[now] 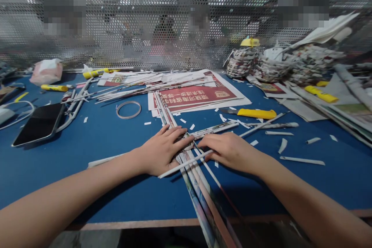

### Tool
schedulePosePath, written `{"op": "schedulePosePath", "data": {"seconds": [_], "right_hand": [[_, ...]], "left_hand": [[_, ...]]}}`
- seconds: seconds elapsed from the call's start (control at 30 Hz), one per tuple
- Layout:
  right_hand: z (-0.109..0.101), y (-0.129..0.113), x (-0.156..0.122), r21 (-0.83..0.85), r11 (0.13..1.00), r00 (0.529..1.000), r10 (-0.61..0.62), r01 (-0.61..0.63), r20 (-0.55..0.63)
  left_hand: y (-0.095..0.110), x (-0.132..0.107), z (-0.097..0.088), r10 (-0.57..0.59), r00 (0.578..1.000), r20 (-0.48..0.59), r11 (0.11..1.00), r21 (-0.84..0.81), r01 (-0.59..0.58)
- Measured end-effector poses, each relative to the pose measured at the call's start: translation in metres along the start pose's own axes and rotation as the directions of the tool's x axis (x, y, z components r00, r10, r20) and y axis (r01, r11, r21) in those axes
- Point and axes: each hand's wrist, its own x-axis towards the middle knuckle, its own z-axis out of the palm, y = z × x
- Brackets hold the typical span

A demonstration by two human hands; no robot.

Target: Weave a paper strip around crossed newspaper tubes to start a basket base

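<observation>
Tightly rolled paper rods (200,190), bare hands (165,149)

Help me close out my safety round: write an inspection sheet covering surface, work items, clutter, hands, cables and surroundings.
Surface: blue tabletop, dotted with paper scraps.
Work items: paper rolls crossed, some overhanging the near edge.
Clutter: yellow knife, blade apparently out; phone; grey ring.
Hands: left hand spread on the paper rolls; right hand pinching a thin roll.
Cables: white cable looped near the phone.
Surroundings: perforated screen along the far side; indistinct figures beyond.

Paper tubes (200,186) multicoloured-printed; table (145,203) blue; knife (256,113) yellow
</observation>
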Motion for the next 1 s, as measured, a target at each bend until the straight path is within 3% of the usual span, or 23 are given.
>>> {"op": "schedulePosePath", "data": {"seconds": [0.3, 0.5, 0.77, 1.0], "right_hand": [[-0.003, -0.001, -0.001, 0.067, 0.997, 0.997, -0.037, 0.032, 0.066], [-0.001, -0.002, -0.001, 0.027, 0.991, 0.990, -0.134, 0.133, 0.042], [0.000, -0.003, 0.000, 0.052, 0.995, 0.994, -0.090, 0.087, 0.063], [-0.011, -0.007, -0.004, -0.057, 0.996, 0.995, -0.066, 0.062, -0.069]], "left_hand": [[0.000, 0.000, 0.003, -0.015, 1.000, -0.018, 1.000, -0.011, 0.014], [-0.001, 0.000, 0.003, 0.012, 1.000, 0.020, 1.000, -0.016, -0.011], [-0.002, 0.001, 0.005, 0.024, 0.999, 0.022, 1.000, 0.002, -0.024], [0.000, 0.001, 0.004, 0.023, 0.999, 0.040, 0.999, 0.035, -0.025]]}}
